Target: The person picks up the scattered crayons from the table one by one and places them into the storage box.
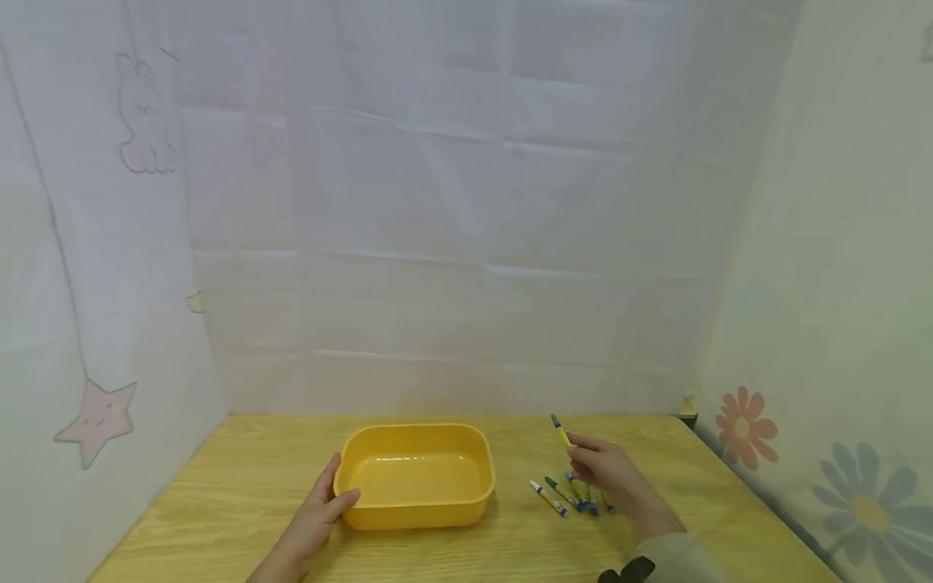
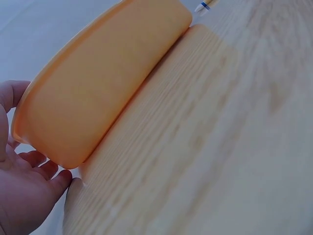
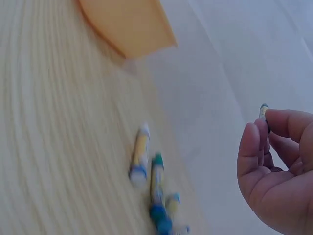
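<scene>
My left hand (image 1: 315, 512) grips the left end of a yellow plastic basin (image 1: 415, 517), thumb over the rim and fingers against the outer wall. Between the thumb and fingertips of my right hand (image 1: 611, 471) is a crayon (image 1: 560, 431) with a yellow wrapper and dark green tip, raised above the table. Below that hand lie several crayons in a loose cluster, partly hidden by it. A white-tipped crayon (image 1: 548, 499) is on the cluster's left side, beside a green-tipped one (image 3: 157, 178). The basin's visible floor holds nothing.
The wood-grain table (image 1: 219, 502) runs back to a pale creased sheet (image 1: 466, 243). Printed side walls, with a pink star (image 1: 98, 421) at left and flowers (image 1: 867, 512) at right, border the table.
</scene>
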### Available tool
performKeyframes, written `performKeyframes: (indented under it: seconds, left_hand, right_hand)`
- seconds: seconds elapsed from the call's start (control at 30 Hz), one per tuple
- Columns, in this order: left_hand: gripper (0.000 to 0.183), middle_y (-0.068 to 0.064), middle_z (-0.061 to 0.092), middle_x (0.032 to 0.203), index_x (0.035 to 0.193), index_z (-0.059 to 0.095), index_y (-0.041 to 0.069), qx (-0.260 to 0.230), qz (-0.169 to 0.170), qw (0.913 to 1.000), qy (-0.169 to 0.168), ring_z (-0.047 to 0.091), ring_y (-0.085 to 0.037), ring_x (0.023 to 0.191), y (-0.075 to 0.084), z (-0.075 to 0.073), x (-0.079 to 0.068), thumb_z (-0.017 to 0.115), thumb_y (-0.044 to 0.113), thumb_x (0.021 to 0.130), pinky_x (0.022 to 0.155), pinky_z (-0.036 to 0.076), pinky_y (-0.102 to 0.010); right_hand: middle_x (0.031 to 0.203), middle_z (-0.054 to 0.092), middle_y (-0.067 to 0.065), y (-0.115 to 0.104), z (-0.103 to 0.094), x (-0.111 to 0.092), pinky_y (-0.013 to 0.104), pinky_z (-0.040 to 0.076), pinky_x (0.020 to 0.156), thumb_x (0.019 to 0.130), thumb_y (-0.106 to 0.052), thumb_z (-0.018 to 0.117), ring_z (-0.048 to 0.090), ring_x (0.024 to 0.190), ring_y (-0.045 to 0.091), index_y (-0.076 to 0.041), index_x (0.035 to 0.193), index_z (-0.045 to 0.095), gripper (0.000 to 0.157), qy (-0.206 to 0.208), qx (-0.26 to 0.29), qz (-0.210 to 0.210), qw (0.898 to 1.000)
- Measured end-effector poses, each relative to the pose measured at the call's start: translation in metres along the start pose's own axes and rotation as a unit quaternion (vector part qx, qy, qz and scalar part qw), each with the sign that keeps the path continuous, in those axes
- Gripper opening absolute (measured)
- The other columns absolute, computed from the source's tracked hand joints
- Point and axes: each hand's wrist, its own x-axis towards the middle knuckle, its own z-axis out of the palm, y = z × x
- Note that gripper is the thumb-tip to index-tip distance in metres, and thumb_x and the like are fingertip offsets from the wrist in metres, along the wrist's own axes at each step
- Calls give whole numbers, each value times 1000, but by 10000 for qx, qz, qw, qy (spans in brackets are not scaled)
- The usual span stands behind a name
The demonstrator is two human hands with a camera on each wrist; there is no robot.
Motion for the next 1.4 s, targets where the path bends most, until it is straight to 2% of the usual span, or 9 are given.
performKeyframes:
  seconds: [0.1,0.2,0.47,0.73,0.93,1.2,1.33,1.4]
  left_hand:
    - [87,-28,-8,161,158,-5,7,2,11,10000,40,-4,-49,148,-2,-1,1,57,21,99,120,5,-62]
    - [86,-28,-6,161,158,-2,6,-5,68,9999,104,-3,-48,149,-4,0,2,57,20,98,120,6,-60]
    - [86,-29,-4,161,158,-2,5,-6,135,9998,166,-1,-48,148,-4,2,-1,57,20,98,120,7,-60]
    - [85,-30,0,161,158,-1,4,6,121,9997,223,4,-47,149,-5,5,0,58,22,98,120,11,-61]
    - [88,-30,0,161,158,-1,5,-29,138,9997,183,5,-47,149,-4,12,3,60,23,97,120,11,-60]
    - [85,-30,2,160,157,0,4,14,154,9996,221,10,-48,148,-2,15,2,58,21,98,120,15,-59]
    - [84,-31,2,160,157,1,3,29,184,9995,236,9,-48,148,-3,14,2,58,21,98,119,14,-59]
    - [84,-30,2,160,157,0,3,25,197,9995,231,10,-48,148,-3,14,3,58,22,98,120,15,-59]
  right_hand:
    - [91,53,-3,-8,18,9,17,52,68,102,-15,51,51,73,3,10,150,24,61,-500,230,-142,9984]
    - [90,50,-5,-14,36,17,17,51,68,102,-16,49,48,73,3,11,150,23,61,-865,249,-303,9955]
    - [88,55,-1,-31,103,31,22,53,73,100,-16,55,52,76,9,9,145,39,54,-1022,229,-354,9939]
    - [101,58,9,-35,164,38,21,55,69,97,-13,58,54,76,12,7,139,50,47,-1433,143,-317,9891]
    - [97,62,8,-28,192,40,24,56,67,95,-11,61,53,71,12,6,132,57,41,-1539,-177,-164,9878]
    - [89,65,5,-31,222,47,29,57,66,91,-8,65,53,66,13,-4,119,70,28,-1692,-1243,1,9777]
    - [72,57,-1,-31,233,49,23,47,56,89,-4,66,43,55,11,-4,112,73,24,-1721,-1517,24,9733]
    - [68,55,-3,-31,237,51,21,42,54,88,-3,68,40,54,10,-3,109,74,22,-1762,-1741,19,9688]
